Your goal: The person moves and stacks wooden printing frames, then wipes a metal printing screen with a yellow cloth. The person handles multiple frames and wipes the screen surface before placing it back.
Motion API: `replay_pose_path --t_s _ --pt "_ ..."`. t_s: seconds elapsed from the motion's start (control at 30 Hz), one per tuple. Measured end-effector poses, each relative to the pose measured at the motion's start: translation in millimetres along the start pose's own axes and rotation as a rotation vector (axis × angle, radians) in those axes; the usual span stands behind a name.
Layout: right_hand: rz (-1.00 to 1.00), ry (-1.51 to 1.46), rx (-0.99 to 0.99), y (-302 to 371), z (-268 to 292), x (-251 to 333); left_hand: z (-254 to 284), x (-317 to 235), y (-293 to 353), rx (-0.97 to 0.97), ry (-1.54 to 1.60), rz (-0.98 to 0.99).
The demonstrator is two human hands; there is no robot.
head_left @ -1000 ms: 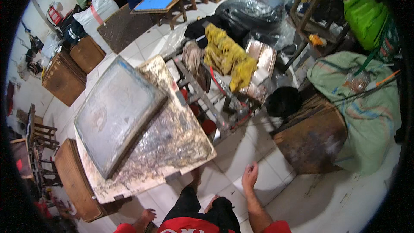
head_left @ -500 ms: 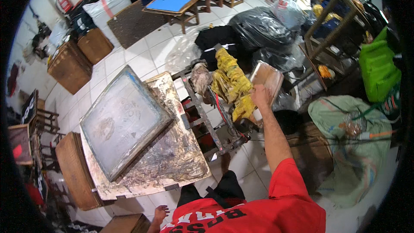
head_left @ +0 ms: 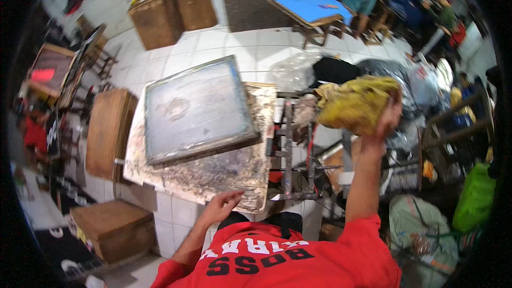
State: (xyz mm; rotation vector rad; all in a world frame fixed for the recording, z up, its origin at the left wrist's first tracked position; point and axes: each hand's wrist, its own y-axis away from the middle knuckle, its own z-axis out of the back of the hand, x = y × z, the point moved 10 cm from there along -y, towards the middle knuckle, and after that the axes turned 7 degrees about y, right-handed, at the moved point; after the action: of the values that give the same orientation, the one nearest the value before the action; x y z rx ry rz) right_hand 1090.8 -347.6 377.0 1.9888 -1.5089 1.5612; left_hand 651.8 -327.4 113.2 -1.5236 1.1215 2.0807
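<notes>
My right hand (head_left: 392, 114) is raised over the right side, closed on a bunched, stained yellow cloth (head_left: 357, 105). At the near edge of a paint-smeared board (head_left: 202, 181), my left hand (head_left: 223, 206) holds nothing, its fingers loosely apart. A framed screen (head_left: 200, 109) with a grey mesh lies at an angle on this board. Its mesh carries a brownish smudge left of the middle. Just right of the board is a dark metal rack (head_left: 289, 149), with a greyish rag (head_left: 305, 114) hanging on it.
A wooden box (head_left: 112, 229) stands at near left, and a brown box (head_left: 109, 133) sits beside the board. Farther off are a low table with a blue top (head_left: 309, 6), a plastic bag (head_left: 298, 72) and people. Sacks (head_left: 424, 234) lie at right.
My right hand has lifted the yellow cloth off the rack. My left hand has come up to the board's near edge. The view has turned, shifting the scene.
</notes>
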Motion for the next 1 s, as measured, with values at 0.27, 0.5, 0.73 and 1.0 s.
replay_pose_path --t_s 0.27,0.5,0.73,1.0 --pt "-0.160 0.066 0.601 124.8 -233.7 -7.9 21.7 -169.6 -42.3 0.332 1.457 -0.124" --pt "-0.882 0.466 0.395 289.6 -268.8 -210.2 157.2 -68.9 -52.3 -0.036 1.436 0.171" --pt "-1.186 -0.067 0.310 304.6 -377.0 -298.8 432.1 64.0 -7.9 -0.680 0.587 -0.076" --pt "0.071 0.978 1.119 398.0 -560.6 -418.4 491.6 135.1 -14.1 -1.194 -0.377 -0.057"
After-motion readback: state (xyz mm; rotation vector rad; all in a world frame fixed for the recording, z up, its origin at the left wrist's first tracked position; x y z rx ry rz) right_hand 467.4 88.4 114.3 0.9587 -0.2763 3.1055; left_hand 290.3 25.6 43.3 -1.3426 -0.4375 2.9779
